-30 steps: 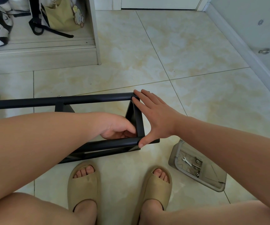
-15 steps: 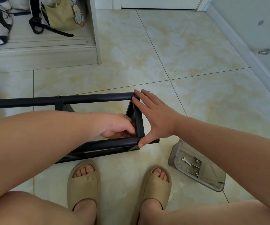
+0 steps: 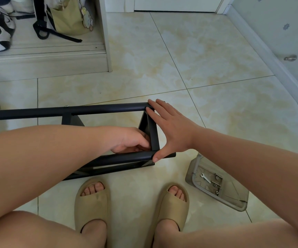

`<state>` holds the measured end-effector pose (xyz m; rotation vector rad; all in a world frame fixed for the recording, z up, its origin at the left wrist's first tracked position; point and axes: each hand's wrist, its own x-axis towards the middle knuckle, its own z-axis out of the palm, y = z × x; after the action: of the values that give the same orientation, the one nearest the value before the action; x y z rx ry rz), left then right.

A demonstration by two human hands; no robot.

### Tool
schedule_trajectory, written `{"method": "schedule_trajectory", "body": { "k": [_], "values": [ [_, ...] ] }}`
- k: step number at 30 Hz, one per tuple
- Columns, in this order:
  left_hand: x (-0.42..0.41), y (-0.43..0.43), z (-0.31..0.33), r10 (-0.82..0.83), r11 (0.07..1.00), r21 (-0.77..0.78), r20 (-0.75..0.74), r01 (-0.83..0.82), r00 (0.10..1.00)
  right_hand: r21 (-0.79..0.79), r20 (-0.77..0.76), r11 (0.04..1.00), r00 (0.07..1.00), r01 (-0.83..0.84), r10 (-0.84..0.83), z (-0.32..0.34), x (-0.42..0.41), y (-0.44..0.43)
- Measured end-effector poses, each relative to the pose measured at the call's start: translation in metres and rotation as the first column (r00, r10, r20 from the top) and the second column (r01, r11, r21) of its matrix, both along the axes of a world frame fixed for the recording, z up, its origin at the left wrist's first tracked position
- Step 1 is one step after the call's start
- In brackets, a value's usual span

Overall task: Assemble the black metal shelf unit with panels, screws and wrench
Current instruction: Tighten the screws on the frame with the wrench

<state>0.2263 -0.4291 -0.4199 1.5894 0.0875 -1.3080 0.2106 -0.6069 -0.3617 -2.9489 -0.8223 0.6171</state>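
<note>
Two hands meet at the end of the black shelf frame point(image 3: 55, 110), which lies on its side on the tiled floor point(image 3: 198, 51) at mid-frame.
The right hand point(image 3: 171, 127) is spread flat against the outside of the end panel point(image 3: 153, 135), its straight fingers point(image 3: 160, 106) on the upper tube's end and its thumb on the lower tube point(image 3: 126, 158). The left hand point(image 3: 132, 140) reaches inside the frame with fingers curled against the panel's inner face; whether they pinch anything I cannot tell. At lower right, a grey tray point(image 3: 191, 176) on the floor holds the small wrench point(image 3: 205, 178) and screws point(image 3: 216, 185), beside two beige slippers point(image 3: 92, 203).
</note>
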Motion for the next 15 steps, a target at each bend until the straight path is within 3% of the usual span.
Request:
{"method": "schedule_trajectory", "body": {
  "k": [8,15],
  "values": [
    [-0.0019,0.0008,-0.0072,0.016,1.000,-0.028,0.072,-0.014,0.997,0.003,0.008,1.000,1.000,-0.007,0.007,-0.0040,0.0014,-0.0010],
    [0.0007,0.0012,-0.0032,0.008,0.999,-0.042,-0.008,-0.009,1.000,-0.009,0.016,1.000,1.000,-0.012,0.012,-0.0026,0.0031,-0.0012]
  ]
}}
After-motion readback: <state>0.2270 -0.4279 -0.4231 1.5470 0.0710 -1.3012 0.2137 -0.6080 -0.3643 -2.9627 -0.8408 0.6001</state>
